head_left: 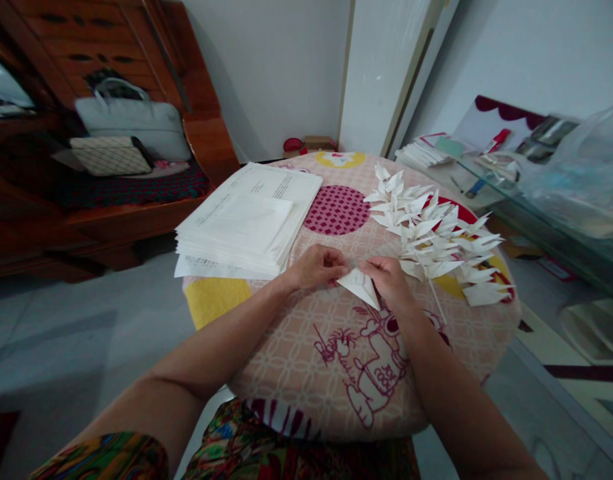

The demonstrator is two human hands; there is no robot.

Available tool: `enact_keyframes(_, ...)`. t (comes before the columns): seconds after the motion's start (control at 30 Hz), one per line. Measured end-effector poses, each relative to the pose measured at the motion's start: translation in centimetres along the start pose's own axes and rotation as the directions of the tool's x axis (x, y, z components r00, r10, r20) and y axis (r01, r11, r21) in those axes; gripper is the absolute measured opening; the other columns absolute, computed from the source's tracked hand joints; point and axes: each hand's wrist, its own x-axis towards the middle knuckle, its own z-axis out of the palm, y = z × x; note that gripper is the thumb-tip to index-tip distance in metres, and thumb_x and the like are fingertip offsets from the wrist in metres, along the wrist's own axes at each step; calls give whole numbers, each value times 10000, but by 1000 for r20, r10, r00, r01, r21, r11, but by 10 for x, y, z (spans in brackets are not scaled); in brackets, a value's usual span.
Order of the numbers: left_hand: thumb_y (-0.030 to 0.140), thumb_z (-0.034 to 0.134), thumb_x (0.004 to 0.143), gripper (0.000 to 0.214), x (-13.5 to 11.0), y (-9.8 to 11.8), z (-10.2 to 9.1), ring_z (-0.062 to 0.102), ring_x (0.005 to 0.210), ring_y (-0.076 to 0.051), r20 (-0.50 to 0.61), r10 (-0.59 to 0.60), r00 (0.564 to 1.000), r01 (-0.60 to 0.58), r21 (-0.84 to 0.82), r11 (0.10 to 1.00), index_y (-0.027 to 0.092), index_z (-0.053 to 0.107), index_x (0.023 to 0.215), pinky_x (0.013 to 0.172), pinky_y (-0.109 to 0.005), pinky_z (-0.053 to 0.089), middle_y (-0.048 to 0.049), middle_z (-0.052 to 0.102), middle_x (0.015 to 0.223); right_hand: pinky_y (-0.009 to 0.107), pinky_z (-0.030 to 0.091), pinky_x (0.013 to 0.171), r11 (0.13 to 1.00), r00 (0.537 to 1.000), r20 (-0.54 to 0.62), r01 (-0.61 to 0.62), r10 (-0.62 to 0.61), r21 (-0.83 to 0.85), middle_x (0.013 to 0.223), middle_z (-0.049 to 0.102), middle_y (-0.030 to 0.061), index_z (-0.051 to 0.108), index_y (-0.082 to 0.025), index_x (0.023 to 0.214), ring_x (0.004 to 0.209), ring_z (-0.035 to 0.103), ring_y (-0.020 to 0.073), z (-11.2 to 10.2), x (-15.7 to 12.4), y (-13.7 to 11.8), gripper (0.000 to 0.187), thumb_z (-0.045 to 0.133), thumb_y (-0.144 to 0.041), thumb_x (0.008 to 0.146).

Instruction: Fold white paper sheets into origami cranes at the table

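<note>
A small white folded paper (359, 288), partly shaped into a pointed form, is between my two hands above the round table. My left hand (319, 265) pinches its left upper edge, fingers curled. On the other side my right hand (389, 277) grips it with thumb and fingers closed. Some of the paper's folds are hidden behind the fingers. Just beyond my right hand lie several folded paper cranes (426, 227) in a loose group. To the left of my hands is a thick stack of printed paper sheets (236, 213), with a smaller sheet (259, 223) on top.
The round table has a patterned pink cloth (296, 380). At the right stands a glass-topped table (551, 227) with a plastic bag (586, 173) and papers (421, 152). A wooden bench (206, 143) at the left bears a grey handbag (161, 127) and a checked pouch (109, 157).
</note>
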Motion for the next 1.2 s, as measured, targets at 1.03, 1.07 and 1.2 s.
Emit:
enact_keyframes(1.03,102,578,694,324,2,-3,11,563,564,-104,-207,86,974,3,396,918,145,656,1005,561,-209,419,32,639,651,310,523,655,996,998,-4,-71,71,-48,830,783,65,775,-180,990,725,693,204,-4,7,11,345,729,-354,696)
enact_keyframes(1.07,106,576,699,316,2,-2,12,560,570,-107,-216,98,972,1,417,909,145,666,999,563,-211,414,29,635,654,306,518,630,997,997,1,-72,73,-23,803,779,61,773,-180,980,697,688,201,-3,6,10,341,732,-355,691)
enact_keyframes(1.2,133,564,733,284,0,0,12,557,610,-115,-304,177,936,-1,502,865,151,701,981,599,-221,421,10,642,703,293,515,594,996,996,62,-71,67,59,806,775,57,746,-182,1037,674,691,197,-2,2,0,414,769,-354,661)
